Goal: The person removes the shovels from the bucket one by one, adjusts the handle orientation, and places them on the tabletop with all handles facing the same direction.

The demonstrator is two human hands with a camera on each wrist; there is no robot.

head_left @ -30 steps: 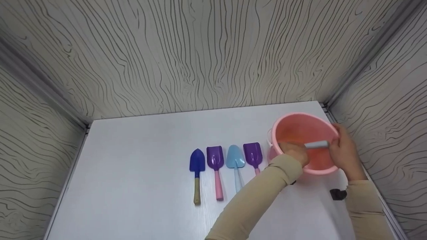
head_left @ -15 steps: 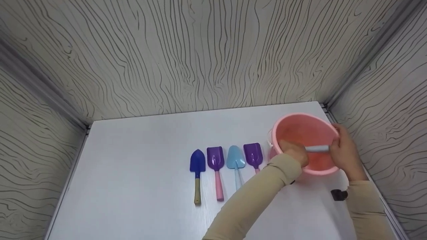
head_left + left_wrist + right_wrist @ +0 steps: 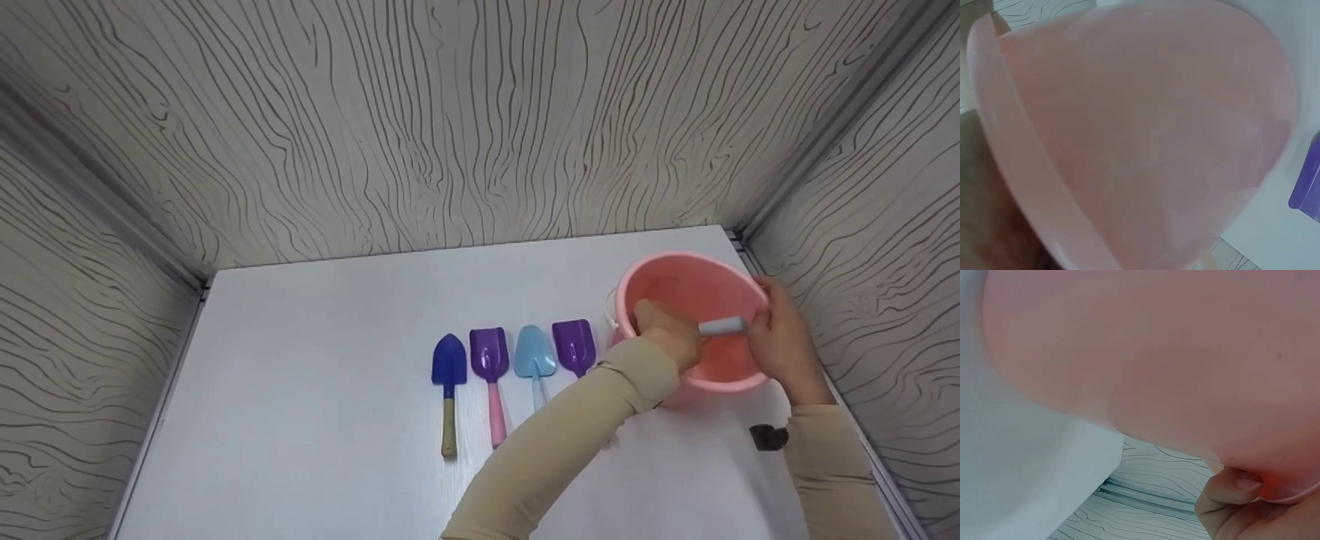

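A pink bucket [image 3: 626, 289] stands at the right of the white table, its wide mouth facing up toward the head camera. Inside it, my left hand [image 3: 670, 335] has its fingers curled on a pale grey handle [image 3: 723, 325], whose blunt end sticks out to the right. The rest of that tool is hidden by the hand. My right hand [image 3: 784, 341] grips the bucket's right rim, thumb inside, close to the handle's end. Bent fingers [image 3: 1227, 492] show at the rim in the right wrist view. The bucket's outer wall [image 3: 1157, 129] fills most of the left wrist view.
Left of the bucket lie a blue trowel [image 3: 448, 364] with a wooden handle, a purple shovel [image 3: 489, 352], a light blue shovel [image 3: 534, 352] and another purple shovel [image 3: 575, 346], in a row. My left forearm covers some handles. Wood-patterned panels [image 3: 465, 135] surround the table.
My left hand has shifted a little up and right inside the bucket, and the grey handle has dipped, then risen. The right hand keeps its grip on the rim.
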